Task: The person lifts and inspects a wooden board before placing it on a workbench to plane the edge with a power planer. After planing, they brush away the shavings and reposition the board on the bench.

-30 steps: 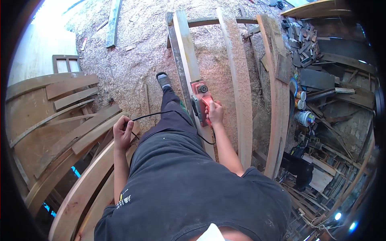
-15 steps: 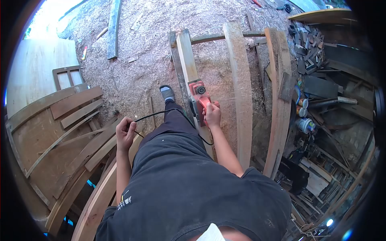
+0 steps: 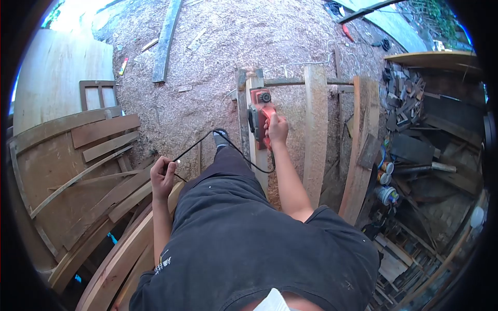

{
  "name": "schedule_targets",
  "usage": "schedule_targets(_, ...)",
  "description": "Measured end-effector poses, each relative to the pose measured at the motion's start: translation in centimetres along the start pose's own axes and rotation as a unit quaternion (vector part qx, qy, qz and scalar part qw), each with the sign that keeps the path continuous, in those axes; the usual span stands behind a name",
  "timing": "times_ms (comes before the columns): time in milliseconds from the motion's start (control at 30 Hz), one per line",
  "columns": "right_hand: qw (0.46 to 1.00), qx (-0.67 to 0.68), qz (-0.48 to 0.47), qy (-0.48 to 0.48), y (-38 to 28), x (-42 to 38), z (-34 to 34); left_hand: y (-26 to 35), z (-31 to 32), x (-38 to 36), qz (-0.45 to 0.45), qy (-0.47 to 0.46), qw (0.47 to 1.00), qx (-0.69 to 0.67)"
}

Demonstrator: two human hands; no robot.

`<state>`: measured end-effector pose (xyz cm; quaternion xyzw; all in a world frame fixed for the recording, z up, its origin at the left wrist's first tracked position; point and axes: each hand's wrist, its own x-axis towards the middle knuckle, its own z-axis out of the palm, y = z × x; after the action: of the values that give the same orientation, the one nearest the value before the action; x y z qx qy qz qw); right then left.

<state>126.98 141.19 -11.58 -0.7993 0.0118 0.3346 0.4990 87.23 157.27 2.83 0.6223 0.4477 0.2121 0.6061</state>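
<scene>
A red electric planer (image 3: 258, 124) rests on a long pale wooden beam (image 3: 258, 167), close to the beam's far end. My right hand (image 3: 278, 128) is wrapped round the planer's rear handle. Out to the left, my left hand (image 3: 163, 176) pinches the black power cord (image 3: 193, 146). From there the cord runs past my leg, sags in a loop and comes up to the planer's back end. A second wooden beam (image 3: 315, 129) lies parallel to the right, and a thicker beam (image 3: 357, 155) is beyond it.
A crosspiece (image 3: 290, 81) supports the beams' far ends. Wood shavings (image 3: 207, 67) cover the ground. Boards (image 3: 106, 130) lean at left beside a plywood panel (image 3: 62, 83). Offcuts (image 3: 407, 98) and paint buckets (image 3: 386, 195) stand at right. My foot (image 3: 220, 137) is left of the beam.
My right hand has pushed the planer forward along the beam toward its far end. The cord is stretched farther from my left hand, which stays in about the same place. The view has shifted slightly.
</scene>
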Motion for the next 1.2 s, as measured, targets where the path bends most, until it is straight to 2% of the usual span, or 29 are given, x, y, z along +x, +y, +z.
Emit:
schedule_targets(300, 0.999, 0.021, -0.024, -0.015, -9.2, 8.1, 3.7, 0.4, -1.1, -2.0, 0.0, 0.048, 0.999, 0.003)
schedule_targets(500, 0.997, 0.063, -0.049, -0.012, -11.5, 10.5, 4.7, 0.4, -1.8, -5.2, 0.01, 0.058, 0.998, 0.009)
schedule_targets(633, 0.991, 0.111, -0.079, -0.007, -12.4, 9.4, 3.7, 0.3, -2.4, -7.8, 0.021, 0.069, 0.997, 0.008)
schedule_targets(800, 0.984, 0.133, -0.121, 0.006, -11.9, 3.5, 0.7, -1.5, -3.9, -12.3, 0.03, 0.078, 0.997, 0.004)
schedule_targets(900, 0.983, 0.143, -0.115, 0.003, -8.8, -1.7, -2.0, -3.2, -5.3, -15.9, 0.055, 0.095, 0.994, -0.003)
schedule_targets(1067, 0.989, 0.128, -0.067, 0.009, 0.6, -13.3, -7.5, -7.2, -7.9, -24.3, 0.097, 0.098, 0.99, -0.042)
schedule_targets(1200, 0.989, 0.133, -0.064, 0.016, 9.3, -25.4, -12.2, -10.9, -10.6, -33.1, 0.177, 0.099, 0.979, -0.034)
